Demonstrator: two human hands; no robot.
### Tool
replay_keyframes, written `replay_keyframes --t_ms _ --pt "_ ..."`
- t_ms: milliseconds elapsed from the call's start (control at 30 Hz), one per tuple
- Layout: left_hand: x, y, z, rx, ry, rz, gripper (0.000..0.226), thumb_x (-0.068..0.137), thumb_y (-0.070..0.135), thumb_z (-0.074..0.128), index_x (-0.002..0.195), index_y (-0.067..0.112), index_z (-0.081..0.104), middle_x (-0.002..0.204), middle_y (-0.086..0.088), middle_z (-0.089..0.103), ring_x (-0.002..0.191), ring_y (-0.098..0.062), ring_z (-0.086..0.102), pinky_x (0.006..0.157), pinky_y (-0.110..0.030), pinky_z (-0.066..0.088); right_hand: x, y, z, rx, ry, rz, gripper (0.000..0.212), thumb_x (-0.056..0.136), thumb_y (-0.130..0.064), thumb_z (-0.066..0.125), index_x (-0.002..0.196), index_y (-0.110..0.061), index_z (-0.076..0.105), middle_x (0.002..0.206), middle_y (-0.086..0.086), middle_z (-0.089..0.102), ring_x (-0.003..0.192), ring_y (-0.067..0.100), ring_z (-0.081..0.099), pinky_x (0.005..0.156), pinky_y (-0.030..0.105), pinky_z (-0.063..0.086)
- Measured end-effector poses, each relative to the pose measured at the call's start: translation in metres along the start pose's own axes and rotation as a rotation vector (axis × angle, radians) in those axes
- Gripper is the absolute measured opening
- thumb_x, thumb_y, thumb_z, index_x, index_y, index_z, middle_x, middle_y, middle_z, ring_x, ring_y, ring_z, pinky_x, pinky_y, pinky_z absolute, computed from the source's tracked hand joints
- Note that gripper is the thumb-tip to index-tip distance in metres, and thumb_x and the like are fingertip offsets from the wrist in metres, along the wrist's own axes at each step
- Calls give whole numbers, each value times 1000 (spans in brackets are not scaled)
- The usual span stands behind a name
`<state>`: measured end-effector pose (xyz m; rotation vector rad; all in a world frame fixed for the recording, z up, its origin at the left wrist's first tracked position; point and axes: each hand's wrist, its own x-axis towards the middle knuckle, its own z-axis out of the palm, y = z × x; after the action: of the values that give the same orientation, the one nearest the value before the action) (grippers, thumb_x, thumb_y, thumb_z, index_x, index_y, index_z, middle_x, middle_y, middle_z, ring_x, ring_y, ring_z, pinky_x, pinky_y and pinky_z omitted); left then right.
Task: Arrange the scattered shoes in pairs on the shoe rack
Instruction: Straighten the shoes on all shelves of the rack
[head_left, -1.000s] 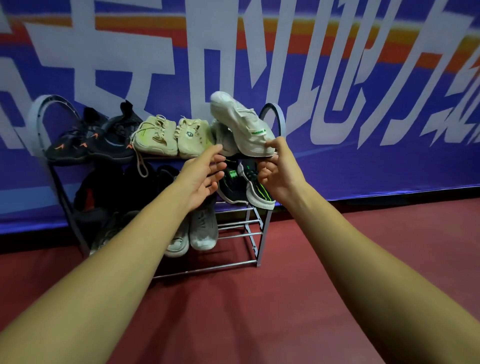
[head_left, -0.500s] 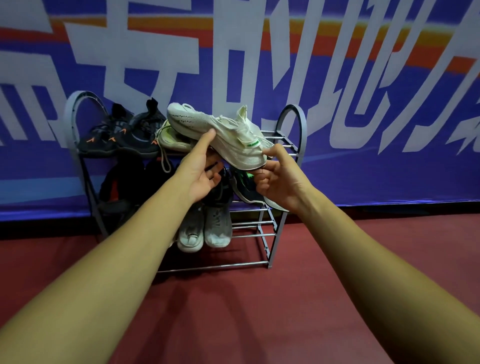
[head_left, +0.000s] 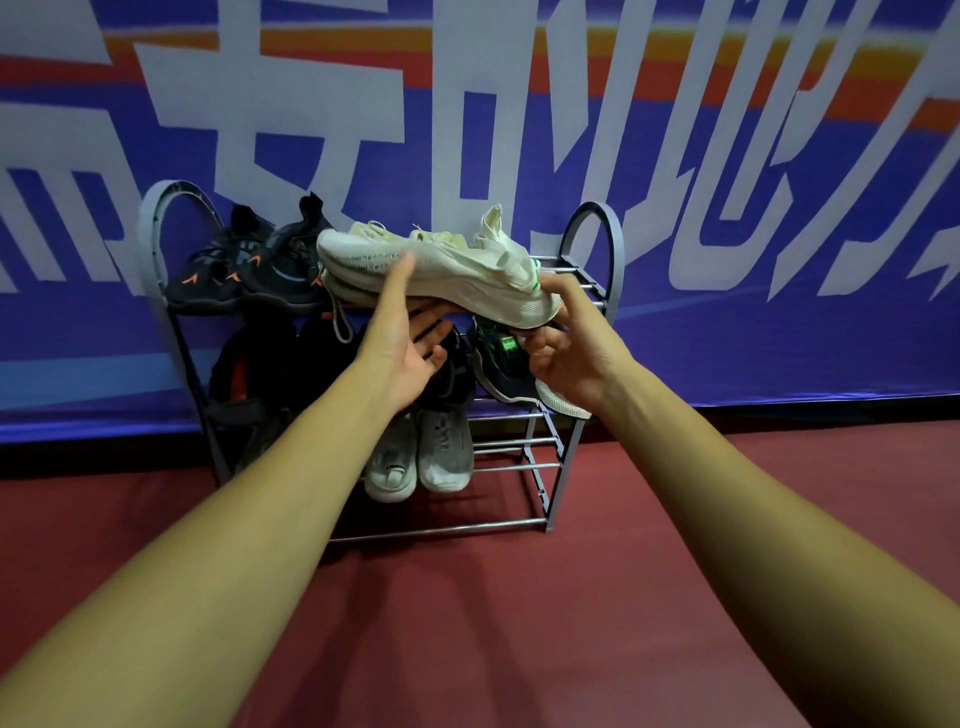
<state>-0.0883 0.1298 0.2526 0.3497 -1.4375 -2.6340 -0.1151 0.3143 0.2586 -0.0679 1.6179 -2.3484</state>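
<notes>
Head view: a second ago your white knit sneaker with the small green heel tab (head_left: 447, 270) stood tipped up at the right end of the top shelf, and your left hand (head_left: 400, 338) was clear of it. Now you have turned it level. It lies lengthwise in front of the top shelf at centre frame, toe to the left of the frame, sock-like collar up. Your left hand has joined in: straight fingers under the sole, thumb laid flat on the side. Your right hand (head_left: 571, 343) clamps the heel end, thumb on top and fingers curled beneath.

This looks like a re-orienting step: the shoe is lifted, not yet placed, and the bare bars at the right of the grey tubular metal rack with arched ends (head_left: 597, 228) look like its slot.

The upper is soft, ribbed mesh over a thick, smooth foam sole, so it should flex at the collar. A pale shoe shows just beneath it; whether that is its mate, you cannot tell. Matte black sneakers with orange marks (head_left: 244, 275) sit at the shelf's left, and a dark trainer with green accents (head_left: 498, 358) sits below your right hand.
</notes>
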Motion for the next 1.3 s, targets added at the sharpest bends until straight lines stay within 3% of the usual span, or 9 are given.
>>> replay_keyframes --t_ms 67,200,333,467,633,867,1067,1167,1300 --pt "0 3 -6 -15 -4 -12 75 73 79 60 115 18 69 90 0 79 84 -16 61 55 -25 37 1 0 -3 59 29 -27 21 81 -41 69 82 -20 66 67 -6 44 52 6 28 53 21 18" --pt "1 2 -17 -25 39 39 72 74 80 54 113 21 69 90 -4 79 75 -16 58 49 -24 31 3 -3 -9 163 104 -67 27 80 -42 64 64 -23 56 55 -10 34 44 6 24 54 23 11" --pt "2 5 -22 -51 110 58 51 80 65 56 102 20 67 69 0 73 60 -14 60 42 -20 26 5 -8 -17 219 178 -81 27 80 -48 68 76 -22 60 53 -10 39 42 5 26 43 19 17" --pt "0 7 -16 -91 58 48 34 85 41 60 108 16 63 71 0 71 55 -11 64 41 -20 24 7 -6 -18 347 204 -111 44 87 -55 70 104 -15 65 79 -2 63 44 5 34 45 16 23" --pt "-10 -5 1 -99 -70 75 17 88 24 57 100 16 66 79 0 73 69 -13 65 52 -21 33 4 -4 0 42 69 -121 54 91 -49 68 124 -7 63 114 3 75 53 5 43 49 17 35" --pt "-14 -17 13 169 -251 56 16 90 27 67 105 22 70 101 0 73 84 -10 65 64 -25 37 7 1 14 -73 23 -170 43 92 -27 72 125 -14 48 58 -8 50 45 5 39 45 21 28" --pt "-11 -17 12 246 -263 -13 50 85 61 60 112 20 69 96 -1 72 74 -11 58 63 -28 36 11 -1 4 -50 137 -217 5 90 -11 59 95 -11 57 56 -6 45 47 7 34 50 23 21" --pt "-7 -15 21 226 -200 6 26 93 41 62 109 19 64 84 0 69 63 -8 55 53 -21 34 13 0 -5 -39 153 -259 5 91 -11 59 87 -15 58 59 -5 41 50 8 29 51 25 18" --pt "-4 -21 38 165 -183 33 8 95 22 61 100 19 65 84 -2 72 62 -5 59 50 -18 33 12 -5 -15 13 98 -274 14 96 -30 66 98 -16 66 75 4 40 56 10 27 51 26 16"
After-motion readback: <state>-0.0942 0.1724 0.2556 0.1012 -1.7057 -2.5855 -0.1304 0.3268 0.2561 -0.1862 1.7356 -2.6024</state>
